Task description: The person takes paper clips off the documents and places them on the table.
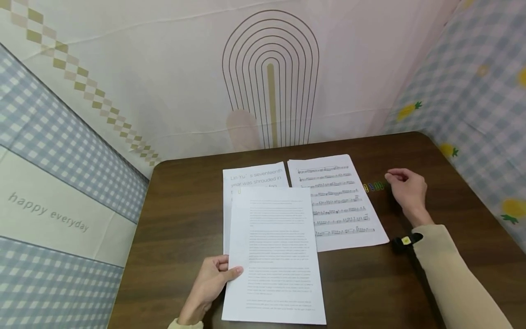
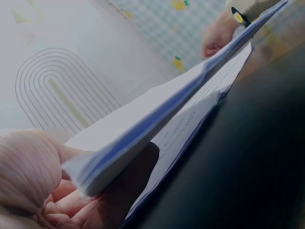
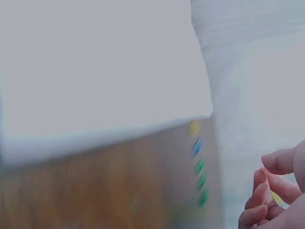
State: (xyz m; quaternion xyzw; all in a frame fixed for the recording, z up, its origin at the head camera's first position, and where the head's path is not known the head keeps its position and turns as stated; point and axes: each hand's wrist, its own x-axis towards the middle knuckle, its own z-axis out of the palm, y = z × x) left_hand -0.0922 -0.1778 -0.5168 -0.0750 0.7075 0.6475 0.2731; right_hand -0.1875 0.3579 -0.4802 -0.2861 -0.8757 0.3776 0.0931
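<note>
My left hand [image 1: 211, 283] grips the left edge of a stack of printed sheets [image 1: 279, 256], thumb on top and fingers underneath. In the left wrist view the stack [image 2: 143, 124] is tilted up above other paper. A yellow paper clip [image 1: 239, 191] sits at its top left corner. My right hand [image 1: 407, 192] hovers near the table's right side, fingers bent, beside a row of coloured paper clips [image 1: 371, 187]. The right wrist view shows its thumb and index finger [image 3: 279, 161] close together, with no object visible between their tips. That row holds yellow, blue and several green clips [image 3: 200, 166].
Partly under the held stack lies a sheet with large print [image 1: 255, 176]. Sheet music [image 1: 341, 205] lies to its right, the clips along its right edge. The brown table [image 1: 176, 219] meets a patterned cloth backdrop [image 1: 185, 91] at the back and sides.
</note>
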